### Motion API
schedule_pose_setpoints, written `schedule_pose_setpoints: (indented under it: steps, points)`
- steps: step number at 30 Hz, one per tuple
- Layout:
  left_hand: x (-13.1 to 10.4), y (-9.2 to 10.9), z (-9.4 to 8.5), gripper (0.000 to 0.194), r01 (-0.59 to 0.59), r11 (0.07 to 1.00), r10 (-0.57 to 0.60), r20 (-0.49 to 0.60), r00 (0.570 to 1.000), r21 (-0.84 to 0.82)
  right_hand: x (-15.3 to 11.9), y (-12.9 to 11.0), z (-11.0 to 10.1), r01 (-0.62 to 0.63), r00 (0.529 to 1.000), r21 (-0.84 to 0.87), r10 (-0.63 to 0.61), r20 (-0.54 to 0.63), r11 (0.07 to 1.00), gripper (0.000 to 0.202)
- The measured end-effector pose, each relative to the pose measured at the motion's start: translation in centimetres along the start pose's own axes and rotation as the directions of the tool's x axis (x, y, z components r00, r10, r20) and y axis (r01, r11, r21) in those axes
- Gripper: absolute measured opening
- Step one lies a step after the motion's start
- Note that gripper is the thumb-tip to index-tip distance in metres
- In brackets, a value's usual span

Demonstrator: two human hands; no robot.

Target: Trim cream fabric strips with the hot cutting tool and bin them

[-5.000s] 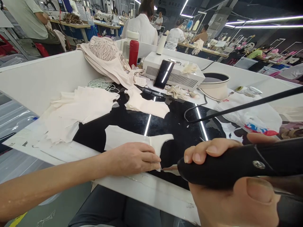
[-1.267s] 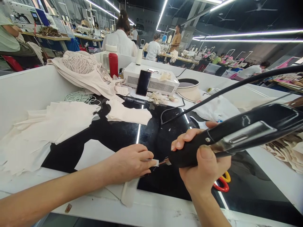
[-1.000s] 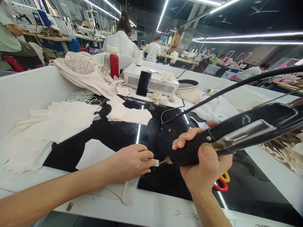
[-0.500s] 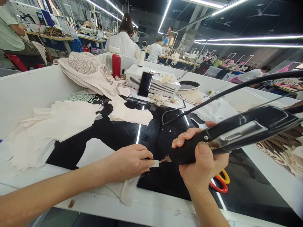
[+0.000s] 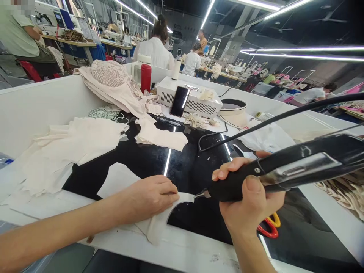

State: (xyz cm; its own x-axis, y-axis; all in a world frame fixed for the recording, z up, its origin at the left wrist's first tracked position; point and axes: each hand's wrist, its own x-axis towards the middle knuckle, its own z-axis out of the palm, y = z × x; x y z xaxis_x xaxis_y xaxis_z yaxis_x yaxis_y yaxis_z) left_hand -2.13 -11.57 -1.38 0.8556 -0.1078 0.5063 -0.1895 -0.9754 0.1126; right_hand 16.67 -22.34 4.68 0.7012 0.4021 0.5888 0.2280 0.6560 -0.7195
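My right hand [image 5: 251,204] is wrapped round a black corded electric hand tool [image 5: 284,167] that has a silver lever on its side. Its narrow metal tip [image 5: 202,194] meets the end of a pale fabric piece [image 5: 186,197]. My left hand [image 5: 153,197] lies over that piece, fingers bent and pressed together, pinning it to the black glossy board [image 5: 196,223]; what lies under the palm is hidden. Scissors with red and yellow handles [image 5: 269,228] rest beneath my right hand, partly covered by it. Beside my left forearm sits a white sheet [image 5: 116,180].
Cream fabric pieces [image 5: 76,146] are stacked at left, and another cut piece [image 5: 162,138] lies farther back. A phone [image 5: 179,101] leans on a white vented box [image 5: 196,100]. The tool's black cable [image 5: 284,113] crosses the right side. Folded fabric [image 5: 344,189] sits far right. Other people work beyond.
My left hand has slid back left along the fabric piece, exposing more of its end by the tip. The tool still meets that end. The whole view has shifted slightly.
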Motion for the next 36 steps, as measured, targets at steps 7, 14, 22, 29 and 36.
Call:
schedule_pose_setpoints:
  steps: [7, 14, 22, 29, 36]
  points:
    - [0.0, 0.0, 0.4, 0.015, 0.023, 1.000, -0.023, -0.044, 0.999, -0.007, 0.3, -0.3, 0.6, -0.027, 0.999, 0.001, 0.027, -0.020, 1.000, 0.042]
    - [0.0, -0.1, 0.7, 0.015, 0.013, 1.000, -0.013, -0.058, 0.998, 0.016, 0.0, 0.2, 1.8, -0.049, 0.999, 0.041, 0.049, 0.020, 0.998, 0.038]
    - [0.2, 0.2, 0.5, 0.019, 0.027, 1.000, -0.027, -0.062, 0.998, -0.001, -0.3, 0.6, 2.0, -0.043, 0.999, 0.039, 0.042, 0.031, 0.998, 0.038]
    - [0.0, 0.2, 0.5, 0.019, 0.032, 0.999, -0.033, -0.048, 0.998, -0.016, 0.3, 0.1, 1.4, -0.047, 0.999, 0.010, 0.047, 0.011, 0.999, 0.037]
    - [0.1, 0.2, 0.4, 0.019, 0.038, 0.999, -0.040, -0.070, 0.997, -0.030, 0.3, 0.3, 0.7, -0.025, 1.000, -0.008, 0.025, -0.001, 1.000, 0.040]
